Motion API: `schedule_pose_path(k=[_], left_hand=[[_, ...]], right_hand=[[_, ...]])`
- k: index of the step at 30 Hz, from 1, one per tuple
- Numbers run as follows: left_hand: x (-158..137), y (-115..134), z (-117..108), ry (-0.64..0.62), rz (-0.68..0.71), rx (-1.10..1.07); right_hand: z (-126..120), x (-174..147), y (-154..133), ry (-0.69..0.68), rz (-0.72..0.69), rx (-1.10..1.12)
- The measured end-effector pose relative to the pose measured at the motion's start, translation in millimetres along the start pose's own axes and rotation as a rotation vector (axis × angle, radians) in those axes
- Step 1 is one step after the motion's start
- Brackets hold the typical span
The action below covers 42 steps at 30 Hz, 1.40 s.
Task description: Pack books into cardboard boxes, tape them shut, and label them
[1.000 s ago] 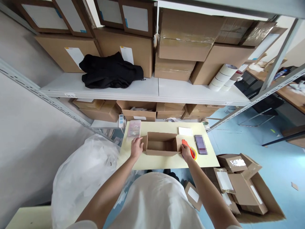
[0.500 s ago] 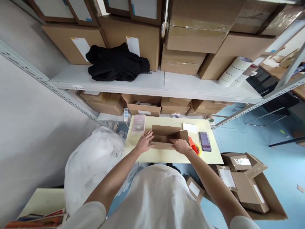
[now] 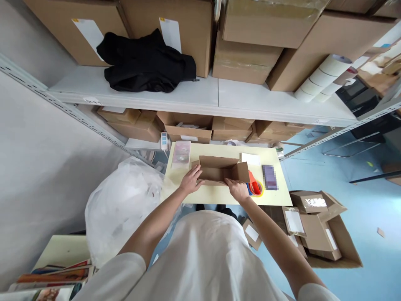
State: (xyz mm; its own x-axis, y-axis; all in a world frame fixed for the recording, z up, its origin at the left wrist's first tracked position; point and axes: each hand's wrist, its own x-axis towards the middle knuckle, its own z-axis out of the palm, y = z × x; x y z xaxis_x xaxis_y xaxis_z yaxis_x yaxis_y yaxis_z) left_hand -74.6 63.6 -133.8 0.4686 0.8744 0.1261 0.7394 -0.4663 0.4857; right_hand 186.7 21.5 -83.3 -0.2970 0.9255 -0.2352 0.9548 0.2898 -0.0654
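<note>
A small open-topped brown cardboard box (image 3: 219, 170) sits near the middle of a pale yellow rectangular tabletop (image 3: 216, 195), its flaps standing up. The person's left hand (image 3: 191, 180) lies flat against the box's 9 o'clock end, fingers spread and pressing on the flap there. The right hand (image 3: 237, 189) rests at the box's 5 o'clock corner, fingers loosely curled on the near wall; whether it pinches the cardboard cannot be told.

Just beside the box at 3 o'clock lies an orange-and-yellow tape dispenser (image 3: 256, 188), and beyond it a blurred purple flat item (image 3: 270, 177). A white card (image 3: 250, 159) lies at 1 o'clock, and a clear flat plastic case (image 3: 181, 154) at 10 o'clock. Well apart at 8 o'clock bulges a big translucent plastic bag (image 3: 125, 209). At 12 o'clock, a white metal shelf (image 3: 250, 104) carries large cardboard cartons and a crumpled black garment (image 3: 147, 65). Flattened brown cartons (image 3: 316, 230) lie on the blue floor at 4 o'clock.
</note>
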Motion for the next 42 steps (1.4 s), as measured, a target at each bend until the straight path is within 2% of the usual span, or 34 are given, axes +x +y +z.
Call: schedule_pose_path(k=[4, 8, 12, 16, 19, 22, 24, 30, 34, 36, 39, 42], left_hand=[[0, 0, 5, 0.013, -0.005, 0.004], [-1, -1, 7, 0.011, -0.001, 0.025], [2, -1, 5, -0.008, 0.004, 0.046], [7, 2, 5, -0.026, -0.044, 0.046], [9, 3, 10, -0.017, -0.061, 0.028], [9, 1, 15, -0.003, -0.056, -0.007], [9, -1, 17, -0.004, -0.049, -0.009], [11, -3, 17, -0.062, -0.026, -0.035], [10, -9, 2, -0.129, -0.018, -0.078], [9, -13, -13, -0.213, 0.015, -0.091], [8, -11, -32, -0.333, 0.044, -0.049], [8, 6, -33, -0.322, -0.046, 0.028]], right_hand=[[17, -4, 1, 0.127, -0.065, 0.018], [11, -6, 1, 0.121, -0.047, 0.011], [-24, 11, -4, 0.016, -0.035, -0.025], [-50, 42, -21, -0.198, -0.093, -0.051], [-48, 55, -33, -0.276, -0.128, -0.099], [-36, 49, -38, -0.293, -0.139, -0.103], [-26, 39, -38, -0.244, -0.152, -0.089], [13, 17, -36, 0.024, -0.251, -0.065], [38, 16, -32, 0.063, -0.296, -0.030], [41, 15, -30, 0.048, -0.312, 0.005], [32, 13, -24, 0.037, -0.377, 0.099], [12, 15, -8, 0.119, -0.403, 0.221]])
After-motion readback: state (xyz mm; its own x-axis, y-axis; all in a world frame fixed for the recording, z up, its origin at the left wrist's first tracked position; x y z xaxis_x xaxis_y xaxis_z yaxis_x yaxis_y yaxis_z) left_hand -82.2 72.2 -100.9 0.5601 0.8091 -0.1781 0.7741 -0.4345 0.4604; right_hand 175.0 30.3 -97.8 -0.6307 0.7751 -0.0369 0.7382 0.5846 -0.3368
